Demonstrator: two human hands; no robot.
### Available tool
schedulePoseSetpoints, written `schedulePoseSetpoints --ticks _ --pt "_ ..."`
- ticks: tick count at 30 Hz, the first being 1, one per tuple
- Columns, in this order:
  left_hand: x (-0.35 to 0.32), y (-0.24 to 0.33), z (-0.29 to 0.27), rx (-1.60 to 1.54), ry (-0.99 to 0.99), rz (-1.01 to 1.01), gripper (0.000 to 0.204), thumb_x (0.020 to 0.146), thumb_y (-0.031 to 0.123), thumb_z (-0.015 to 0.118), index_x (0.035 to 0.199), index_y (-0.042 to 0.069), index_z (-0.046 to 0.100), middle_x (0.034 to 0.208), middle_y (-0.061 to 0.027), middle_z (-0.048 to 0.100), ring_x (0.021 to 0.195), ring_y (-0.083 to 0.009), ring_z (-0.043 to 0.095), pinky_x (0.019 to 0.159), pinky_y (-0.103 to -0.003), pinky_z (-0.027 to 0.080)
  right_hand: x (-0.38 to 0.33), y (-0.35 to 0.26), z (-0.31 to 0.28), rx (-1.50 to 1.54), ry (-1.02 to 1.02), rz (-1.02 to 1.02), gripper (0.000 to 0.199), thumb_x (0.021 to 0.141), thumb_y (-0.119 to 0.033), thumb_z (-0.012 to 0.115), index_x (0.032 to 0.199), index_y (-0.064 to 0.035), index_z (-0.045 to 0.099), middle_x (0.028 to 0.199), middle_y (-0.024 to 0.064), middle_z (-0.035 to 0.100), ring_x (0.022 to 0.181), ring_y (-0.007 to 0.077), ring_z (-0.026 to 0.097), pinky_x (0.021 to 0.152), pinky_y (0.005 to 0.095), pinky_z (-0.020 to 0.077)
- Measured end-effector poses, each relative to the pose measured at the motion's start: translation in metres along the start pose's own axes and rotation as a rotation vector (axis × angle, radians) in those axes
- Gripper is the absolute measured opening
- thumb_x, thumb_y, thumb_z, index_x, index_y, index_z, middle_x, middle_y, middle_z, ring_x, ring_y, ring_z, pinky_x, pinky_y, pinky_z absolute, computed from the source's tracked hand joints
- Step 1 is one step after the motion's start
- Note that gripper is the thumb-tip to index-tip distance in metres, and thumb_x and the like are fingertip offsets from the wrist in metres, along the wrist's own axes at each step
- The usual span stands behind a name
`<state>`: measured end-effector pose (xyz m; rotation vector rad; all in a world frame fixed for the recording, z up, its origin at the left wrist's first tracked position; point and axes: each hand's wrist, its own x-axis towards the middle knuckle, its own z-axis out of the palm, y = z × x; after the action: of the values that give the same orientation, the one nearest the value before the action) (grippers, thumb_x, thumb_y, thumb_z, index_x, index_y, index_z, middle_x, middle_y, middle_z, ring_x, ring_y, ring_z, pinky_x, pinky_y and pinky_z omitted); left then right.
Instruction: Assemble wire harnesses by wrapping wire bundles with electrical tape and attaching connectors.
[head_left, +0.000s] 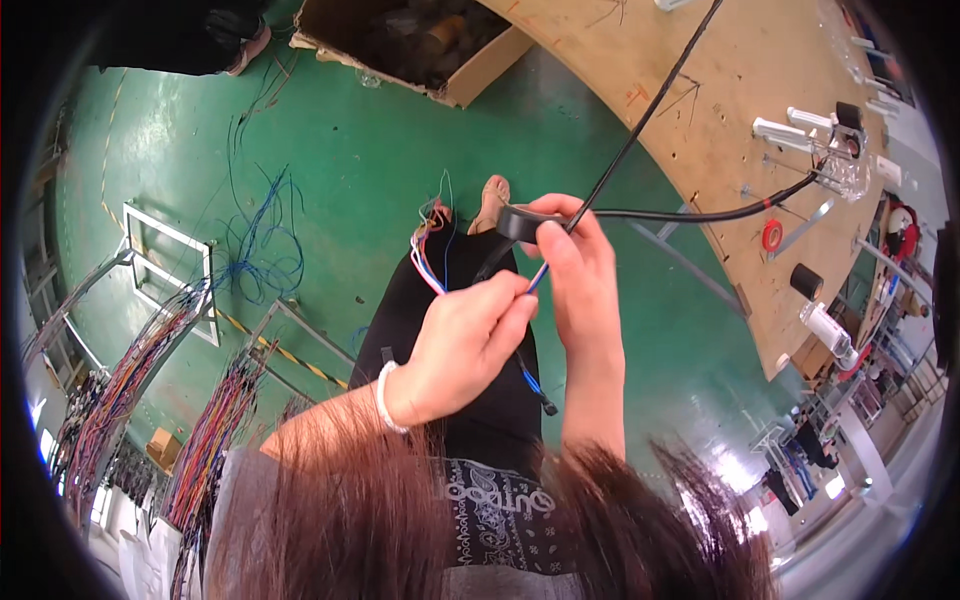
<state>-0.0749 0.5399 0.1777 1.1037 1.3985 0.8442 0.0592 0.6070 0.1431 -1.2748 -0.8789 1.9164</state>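
Note:
My left hand [462, 345], a white band at its wrist, is closed in a pinch on a bundle of thin wires [428, 268]. Their loose blue, white, red and yellow ends hang out beyond it. Close beside it, my right hand [580, 275] grips a roll of black tape [527, 226] and also touches the black cable [640, 128], which runs up to the far right. A second black cable [700, 215] leads from behind the right hand onto the board. Below the hands dangles a short end with blue wires and a black tip [540, 392].
A wooden board [715, 110] with nails and white clamps [800, 130] stands to the right, with a red tape roll [772, 235] on it. An open cardboard box [485, 70] is at the far side. Wire bundles [215, 430] hang over racks at left; a blue tangle [268, 245] trails nearby.

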Motion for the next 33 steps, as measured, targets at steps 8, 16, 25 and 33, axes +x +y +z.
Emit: schedulePoseSetpoints --ticks 8,16,25,33 --pt "-0.004 -0.008 -0.01 0.249 0.075 0.173 0.007 0.084 0.01 0.065 0.088 0.006 0.06 0.077 -0.0065 0.059 0.076 -0.0242 0.057 0.081 -0.038 0.04 -0.051 -0.028 0.016 -0.943 0.077 -0.501 0.028 0.083 -0.025 0.069 0.099 -0.0029 0.066 0.1 0.0103 0.051 0.083 0.0221 0.052 0.069 0.0319 0.0459" --pt "-0.011 -0.004 0.01 0.194 0.128 0.033 0.015 0.08 0.01 0.069 0.085 0.003 0.057 0.06 -0.0056 0.05 0.06 -0.0237 0.05 0.065 -0.035 0.04 -0.005 -0.005 0.019 -0.257 0.214 -0.199 0.035 0.088 -0.015 0.068 0.115 -0.005 0.049 0.074 -0.0028 0.05 0.066 0.0063 0.045 0.058 0.0206 0.036" --pt "-0.01 -0.015 -0.001 0.297 0.082 0.202 0.018 0.079 0.011 0.069 0.094 0.006 0.059 0.065 -0.0029 0.05 0.065 -0.0232 0.049 0.072 -0.037 0.038 -0.062 0.001 0.004 -0.772 0.115 -0.44 0.035 0.088 -0.033 0.065 0.101 -0.0005 0.064 0.117 0.0148 0.05 0.101 0.0242 0.054 0.078 0.0374 0.0506" --pt "-0.013 -0.011 0.007 0.272 0.105 0.187 0.017 0.077 0.009 0.071 0.088 0.005 0.058 0.068 -0.0045 0.053 0.068 -0.0242 0.054 0.069 -0.036 0.038 -0.03 -0.002 0.021 -0.592 0.273 -0.356 0.038 0.087 -0.001 0.066 0.119 -0.0049 0.045 0.069 -0.0027 0.041 0.061 0.0066 0.037 0.054 0.0246 0.0313"
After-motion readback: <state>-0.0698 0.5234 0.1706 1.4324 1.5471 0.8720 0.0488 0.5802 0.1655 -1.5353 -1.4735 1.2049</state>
